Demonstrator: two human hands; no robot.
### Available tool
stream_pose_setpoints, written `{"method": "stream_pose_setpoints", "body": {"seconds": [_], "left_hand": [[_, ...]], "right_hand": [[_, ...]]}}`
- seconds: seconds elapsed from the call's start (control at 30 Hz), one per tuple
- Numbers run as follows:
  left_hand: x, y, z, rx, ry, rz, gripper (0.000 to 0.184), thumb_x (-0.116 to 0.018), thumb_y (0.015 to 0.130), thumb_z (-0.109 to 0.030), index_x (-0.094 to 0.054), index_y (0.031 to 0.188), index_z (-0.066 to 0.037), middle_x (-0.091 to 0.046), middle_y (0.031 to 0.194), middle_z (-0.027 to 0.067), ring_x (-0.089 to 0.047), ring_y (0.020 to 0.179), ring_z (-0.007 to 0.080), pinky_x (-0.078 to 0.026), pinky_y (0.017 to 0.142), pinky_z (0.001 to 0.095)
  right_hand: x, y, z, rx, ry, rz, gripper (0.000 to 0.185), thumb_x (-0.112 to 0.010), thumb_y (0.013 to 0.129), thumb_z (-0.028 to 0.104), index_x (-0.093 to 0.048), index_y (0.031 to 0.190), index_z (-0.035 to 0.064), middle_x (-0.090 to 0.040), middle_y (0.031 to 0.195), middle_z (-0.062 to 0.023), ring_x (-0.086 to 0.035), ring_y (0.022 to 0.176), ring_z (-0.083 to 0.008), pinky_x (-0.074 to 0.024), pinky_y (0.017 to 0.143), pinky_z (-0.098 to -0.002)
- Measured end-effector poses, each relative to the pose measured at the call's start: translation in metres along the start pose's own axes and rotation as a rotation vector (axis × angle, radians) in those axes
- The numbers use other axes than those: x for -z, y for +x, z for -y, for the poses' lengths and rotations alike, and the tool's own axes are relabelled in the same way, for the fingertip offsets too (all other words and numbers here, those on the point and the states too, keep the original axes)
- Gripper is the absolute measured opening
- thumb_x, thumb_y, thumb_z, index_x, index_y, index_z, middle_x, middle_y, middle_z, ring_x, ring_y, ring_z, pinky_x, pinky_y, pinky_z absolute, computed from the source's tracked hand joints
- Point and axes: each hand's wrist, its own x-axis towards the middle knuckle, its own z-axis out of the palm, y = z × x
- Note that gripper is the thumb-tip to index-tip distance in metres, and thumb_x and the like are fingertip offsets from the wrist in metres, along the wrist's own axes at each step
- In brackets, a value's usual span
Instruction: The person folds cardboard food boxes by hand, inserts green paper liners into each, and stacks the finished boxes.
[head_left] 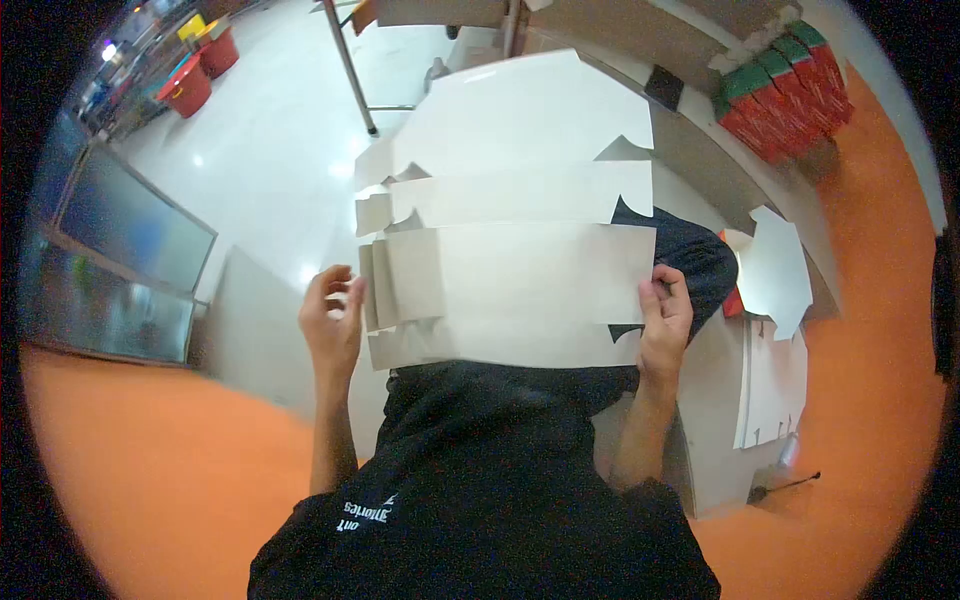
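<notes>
A large die-cut cardboard sheet (530, 270), pale and creased, lies across the person's lap, with notched flaps along both sides. Some flaps at its left edge are folded inward. My right hand (665, 320) pinches the sheet's right edge between thumb and fingers. Just off the left edge, my left hand (335, 305) is raised with its fingers curled and apart, holding nothing. The lower edge of the sheet rests against the black shirt.
Several red and green bundles (785, 95) are stacked at the upper right. More white cardboard pieces (775, 270) lie at the right. Red tubs (187, 88) stand at the upper left, and a glass-panelled frame (130, 230) is at the left. Metal legs (350, 70) rise beyond the sheet.
</notes>
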Motion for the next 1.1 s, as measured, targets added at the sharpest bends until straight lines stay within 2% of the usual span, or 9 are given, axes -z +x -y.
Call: {"method": "stream_pose_setpoints", "body": {"seconds": [0.07,0.17,0.2,0.37,0.63,0.7,0.77,1.0,1.1], "left_hand": [[0.006,0.0,-0.009,-0.139,0.043,-0.047,0.021,-0.059,0.088,-0.008,-0.06,0.106,0.001,-0.062,0.094,0.0054,-0.058,0.08,0.0123,-0.047,0.065,0.0228],[0.002,-0.003,0.022,0.462,-0.805,0.019,0.052,-0.033,0.099,-0.043,-0.046,0.127,-0.002,-0.055,0.116,0.0114,-0.052,0.1,0.02,-0.044,0.084,0.0339],[0.004,-0.009,0.028,0.426,-0.733,-0.026,0.056,-0.035,0.097,-0.048,-0.046,0.126,-0.002,-0.054,0.116,0.0127,-0.053,0.101,0.0232,-0.044,0.084,0.0348],[0.016,-0.03,-0.008,0.667,-0.776,0.13,0.051,-0.042,0.096,-0.045,-0.048,0.122,-0.002,-0.056,0.107,0.0099,-0.053,0.095,0.0199,-0.045,0.079,0.0332],[0.001,-0.011,-0.031,0.114,-0.39,0.297,0.022,-0.054,0.091,-0.017,-0.06,0.098,0.003,-0.059,0.084,0.0039,-0.053,0.074,0.0117,-0.042,0.065,0.0261],[-0.003,-0.008,-0.034,-0.024,-0.234,0.336,0.02,-0.055,0.091,-0.013,-0.06,0.097,0.005,-0.061,0.086,0.0055,-0.054,0.074,0.0121,-0.042,0.066,0.0259],[-0.008,-0.003,-0.046,-0.192,-0.059,0.382,0.02,-0.056,0.09,-0.01,-0.059,0.099,0.007,-0.064,0.091,0.0075,-0.055,0.075,0.0125,-0.043,0.066,0.0259],[0.005,0.022,-0.083,0.119,-0.455,0.874,0.04,-0.067,0.076,0.007,-0.053,0.113,0.005,-0.065,0.101,0.0113,-0.063,0.092,0.0167,-0.054,0.078,0.031],[-0.006,0.029,-0.071,0.097,-0.331,0.818,0.044,-0.07,0.073,0.007,-0.052,0.113,0.005,-0.065,0.101,0.0114,-0.063,0.094,0.0171,-0.056,0.079,0.0321]], "right_hand": [[0.006,-0.002,0.002,-0.026,0.185,-0.008,0.017,-0.055,0.09,0.006,-0.051,0.106,0.0034,-0.062,0.094,-0.0068,-0.057,0.087,-0.0124,-0.0456,0.077,-0.0251],[0.004,0.0,0.006,-0.084,0.272,-0.029,0.021,-0.057,0.088,0.01,-0.052,0.108,0.0055,-0.061,0.094,-0.0061,-0.055,0.082,-0.0111,-0.0447,0.075,-0.0247],[0.002,0.0,0.009,-0.11,0.283,0.006,0.021,-0.057,0.088,0.011,-0.053,0.108,0.0063,-0.06,0.096,-0.0049,-0.054,0.085,-0.0107,-0.0437,0.077,-0.0249],[-0.014,-0.011,0.01,-0.109,0.274,0.423,0.026,-0.06,0.088,0.01,-0.05,0.111,0.0039,-0.053,0.11,-0.0045,-0.05,0.105,-0.0155,-0.0375,0.095,-0.031],[-0.023,-0.016,-0.044,-0.499,0.56,0.629,0.04,-0.067,0.086,0.019,-0.048,0.118,0.004,-0.056,0.113,-0.0071,-0.055,0.096,-0.0126,-0.0452,0.085,-0.0242],[-0.02,-0.015,-0.047,-0.351,-0.088,0.792,0.057,-0.069,0.083,0.023,-0.044,0.129,0.0003,-0.056,0.121,-0.0111,-0.056,0.1,-0.0158,-0.0479,0.085,-0.0297],[-0.031,-0.019,-0.023,-0.44,0.142,0.885,0.048,-0.07,0.082,0.018,-0.051,0.121,-0.0011,-0.06,0.114,-0.0072,-0.055,0.101,-0.0122,-0.0458,0.085,-0.0294],[-0.03,0.007,0.004,-0.301,-0.131,0.62,0.028,-0.067,0.084,0.014,-0.062,0.106,-0.0036,-0.067,0.091,-0.0064,-0.06,0.08,-0.0102,-0.0493,0.072,-0.0275],[-0.031,0.012,0.006,-0.165,-0.118,0.63,0.025,-0.066,0.085,0.018,-0.064,0.101,-0.0012,-0.067,0.081,-0.0063,-0.061,0.071,-0.0105,-0.0502,0.064,-0.0282]]}}
